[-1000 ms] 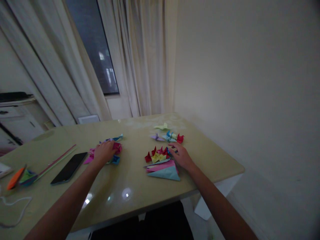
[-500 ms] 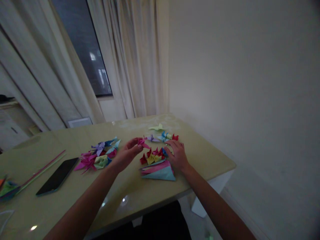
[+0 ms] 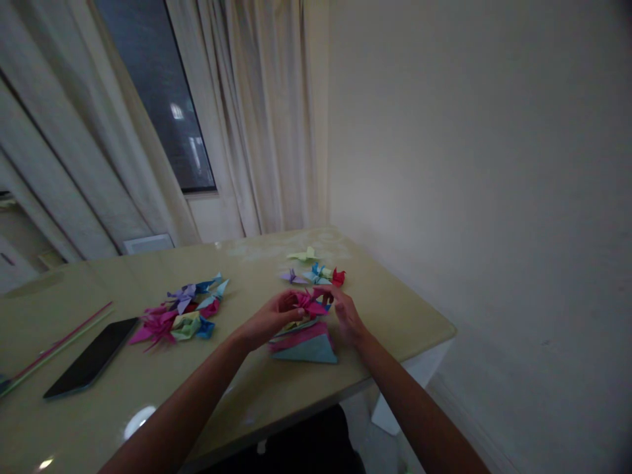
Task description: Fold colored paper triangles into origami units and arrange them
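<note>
A pink paper crane (image 3: 310, 301) is pinched in my left hand (image 3: 274, 319), just above the near group of folded paper. My right hand (image 3: 343, 313) meets it from the other side, its curled fingertips on the crane's right end. Under the hands lies a stack of folded paper triangles (image 3: 309, 349), light blue and pink. Small folded pieces behind that stack are mostly covered by my hands. Further back are a purple paper crane (image 3: 293, 277), a light blue one (image 3: 316, 274) and a red one (image 3: 338, 277), with a pale green one (image 3: 303, 255) behind them.
To the left sits a pile of colourful paper cranes (image 3: 182, 316). A black phone (image 3: 91, 355) lies beside it, then thin pink and green sticks (image 3: 59, 345). The table's right corner (image 3: 451, 329) is near the wall (image 3: 469, 164); curtains (image 3: 266, 118) hang behind.
My left hand has carried the pink crane right and toward me, over the near group. My right hand has come off the small cranes to the held one. The view has shifted slightly right.
</note>
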Action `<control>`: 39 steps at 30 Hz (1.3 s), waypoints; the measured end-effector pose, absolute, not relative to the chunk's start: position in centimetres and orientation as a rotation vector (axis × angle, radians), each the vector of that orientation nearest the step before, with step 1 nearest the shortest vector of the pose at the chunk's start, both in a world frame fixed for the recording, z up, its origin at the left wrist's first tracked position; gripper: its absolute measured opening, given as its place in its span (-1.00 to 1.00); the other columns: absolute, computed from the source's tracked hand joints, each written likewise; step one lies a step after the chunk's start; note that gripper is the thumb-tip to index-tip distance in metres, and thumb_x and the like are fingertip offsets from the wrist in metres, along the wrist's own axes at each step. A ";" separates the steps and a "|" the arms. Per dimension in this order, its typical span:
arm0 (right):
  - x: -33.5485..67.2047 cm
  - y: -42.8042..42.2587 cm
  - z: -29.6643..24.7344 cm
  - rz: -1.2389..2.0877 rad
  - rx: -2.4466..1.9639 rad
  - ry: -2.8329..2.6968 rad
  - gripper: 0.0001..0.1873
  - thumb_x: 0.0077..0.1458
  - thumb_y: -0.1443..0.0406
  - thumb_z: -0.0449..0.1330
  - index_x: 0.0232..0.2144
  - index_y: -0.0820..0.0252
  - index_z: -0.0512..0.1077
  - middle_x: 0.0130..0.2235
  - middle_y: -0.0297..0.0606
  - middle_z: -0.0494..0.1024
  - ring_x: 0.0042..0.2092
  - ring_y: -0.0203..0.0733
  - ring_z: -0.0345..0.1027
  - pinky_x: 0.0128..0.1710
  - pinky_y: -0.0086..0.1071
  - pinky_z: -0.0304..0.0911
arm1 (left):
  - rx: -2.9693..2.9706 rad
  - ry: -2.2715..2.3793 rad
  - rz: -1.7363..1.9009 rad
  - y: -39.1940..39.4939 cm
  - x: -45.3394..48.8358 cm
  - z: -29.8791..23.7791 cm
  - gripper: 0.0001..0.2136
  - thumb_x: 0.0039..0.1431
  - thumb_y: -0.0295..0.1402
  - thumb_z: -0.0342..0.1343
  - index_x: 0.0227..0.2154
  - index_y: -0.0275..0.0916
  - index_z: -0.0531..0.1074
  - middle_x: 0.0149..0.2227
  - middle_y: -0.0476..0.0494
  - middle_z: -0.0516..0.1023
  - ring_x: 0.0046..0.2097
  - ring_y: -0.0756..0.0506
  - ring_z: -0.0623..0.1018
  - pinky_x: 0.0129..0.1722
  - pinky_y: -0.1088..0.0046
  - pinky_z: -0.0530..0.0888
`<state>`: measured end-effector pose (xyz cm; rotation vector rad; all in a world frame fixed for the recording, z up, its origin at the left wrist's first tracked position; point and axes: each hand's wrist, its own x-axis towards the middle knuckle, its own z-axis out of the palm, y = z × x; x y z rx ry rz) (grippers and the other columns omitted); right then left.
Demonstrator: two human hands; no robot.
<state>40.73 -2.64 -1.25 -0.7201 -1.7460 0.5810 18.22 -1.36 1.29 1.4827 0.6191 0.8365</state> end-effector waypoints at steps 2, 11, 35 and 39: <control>40.6 -2.4 -1.3 0.565 -0.749 -1.725 -0.23 0.32 -0.29 -0.07 0.13 0.15 0.47 -0.07 -0.12 0.62 -0.16 -0.07 0.47 -0.14 -0.24 0.35 | 1.646 0.716 0.960 -1.3 18.2 1.4 -0.62 0.17 -0.24 0.37 -0.02 -0.22 0.44 -0.03 -0.20 0.62 0.02 -0.15 0.61 0.05 0.30 0.51; 40.5 -2.0 -1.5 0.436 -0.831 -1.687 -0.78 0.32 0.13 0.25 -0.26 0.12 0.58 0.01 -0.13 0.51 0.08 -0.04 0.41 0.11 -0.17 0.30 | 2.306 1.017 1.033 -2.0 20.7 1.4 -0.67 0.18 -0.30 0.25 -0.02 -0.16 0.36 -0.16 -0.12 0.59 -0.19 -0.12 0.60 -0.18 0.32 0.53; 36.2 18.1 3.7 0.332 -1.522 -2.428 -0.71 0.00 0.56 0.30 -0.65 0.19 0.55 -0.58 -0.26 0.52 -0.50 -0.25 0.33 -0.38 -0.38 0.15 | 2.098 1.880 0.332 11.1 0.7 2.9 -0.90 0.12 -0.32 0.17 -0.35 -0.18 0.55 -0.27 -0.20 0.69 -0.21 -0.20 0.64 -0.18 0.32 0.47; 37.0 18.1 3.3 0.384 -1.425 -2.489 -0.81 0.02 0.48 0.34 -0.53 0.13 0.61 -0.49 -0.26 0.59 -0.47 -0.24 0.36 -0.42 -0.39 0.16 | 1.849 1.496 0.822 9.9 1.9 5.6 -0.72 0.08 -0.13 0.24 -0.21 -0.18 0.57 -0.23 -0.14 0.71 -0.19 -0.17 0.66 -0.14 0.31 0.55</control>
